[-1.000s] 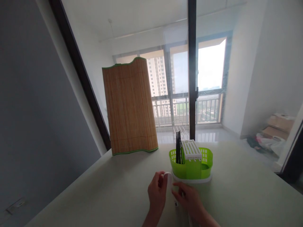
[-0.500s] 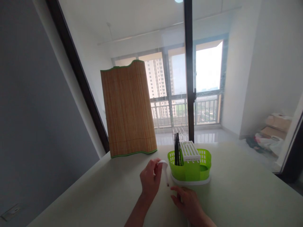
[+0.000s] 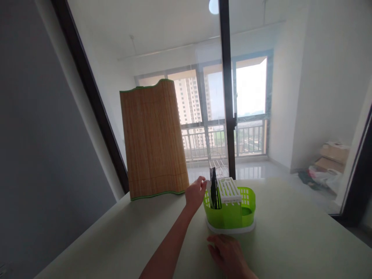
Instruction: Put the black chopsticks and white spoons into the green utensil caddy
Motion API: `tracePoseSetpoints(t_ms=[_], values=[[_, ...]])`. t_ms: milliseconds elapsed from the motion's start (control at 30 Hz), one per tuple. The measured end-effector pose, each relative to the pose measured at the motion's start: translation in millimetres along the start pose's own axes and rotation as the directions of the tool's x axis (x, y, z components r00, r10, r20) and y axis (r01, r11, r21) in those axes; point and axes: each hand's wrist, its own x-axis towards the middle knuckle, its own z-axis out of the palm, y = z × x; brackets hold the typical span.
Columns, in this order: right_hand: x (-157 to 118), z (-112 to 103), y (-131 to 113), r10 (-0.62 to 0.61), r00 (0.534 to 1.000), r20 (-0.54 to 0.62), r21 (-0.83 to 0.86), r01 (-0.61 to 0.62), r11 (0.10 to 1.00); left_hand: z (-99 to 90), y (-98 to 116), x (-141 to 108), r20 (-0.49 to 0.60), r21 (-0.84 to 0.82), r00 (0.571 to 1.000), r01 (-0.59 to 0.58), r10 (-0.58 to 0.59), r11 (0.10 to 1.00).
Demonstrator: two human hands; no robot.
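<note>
My left hand point(image 3: 195, 194) pinches the bowl end of a white spoon point(image 3: 208, 185) at the left end of a green utensil basket point(image 3: 231, 219). The spoon points down, and its lower part is hidden by the basket's wall. Right beside it, black chopsticks point(image 3: 214, 190) stand upright in the basket. A white slotted rack point(image 3: 229, 190) sits across the basket's middle, and the right compartment shows its green floor. In front of the basket, my right hand point(image 3: 228, 252) hovers or rests low over the table, holding nothing, with thumb and forefinger apart.
A bamboo mat point(image 3: 154, 143) with green edging stands upright on the pale table point(image 3: 122, 240), left of the basket. Behind the table is a glass door with a dark frame point(image 3: 228, 97). A wire rack point(image 3: 217, 164) and cardboard boxes point(image 3: 334, 157) lie beyond it.
My left hand has carried the spoon from in front of the basket up and over to its left compartment. My right hand stays near the front. The view has shifted slightly.
</note>
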Motion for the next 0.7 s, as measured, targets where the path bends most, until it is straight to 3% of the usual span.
tracePoseSetpoints(t_ms=[200, 400, 467, 567, 633, 700], values=[[0.4, -2.4, -1.1, -0.007, 0.999, 0.041, -0.012, 0.007, 1.000, 15.0, -8.7, -5.1, 0.086, 0.070, 0.996, 0.007, -0.013, 0.998], [1.2, -3.1, -1.7, -0.012, 0.999, 0.039, -0.026, 0.013, 1.000, 15.3, -11.1, -6.5, 0.091, 0.078, 0.995, 0.021, -0.028, 0.997], [2.0, -3.9, -1.5, -0.017, 1.000, 0.008, -0.014, 0.018, 1.000, 12.5, -10.8, -8.6, 0.056, 0.059, 0.998, 0.026, -0.029, 0.998], [3.6, -6.4, 0.4, 0.022, 0.999, -0.047, 0.041, -0.020, 0.999, 10.1, -11.3, -22.3, -0.081, -0.031, 0.996, 0.044, -0.046, 0.999], [4.7, -8.0, 3.7, 0.078, 0.992, -0.095, 0.108, -0.068, 0.992, 12.5, -12.1, -42.1, -0.181, -0.131, 0.979, 0.075, -0.098, 0.989], [5.4, -8.5, 8.5, 0.152, 0.975, -0.159, 0.175, -0.124, 0.977, 19.1, -12.0, -69.1, -0.203, -0.232, 0.964, 0.123, -0.172, 0.965]])
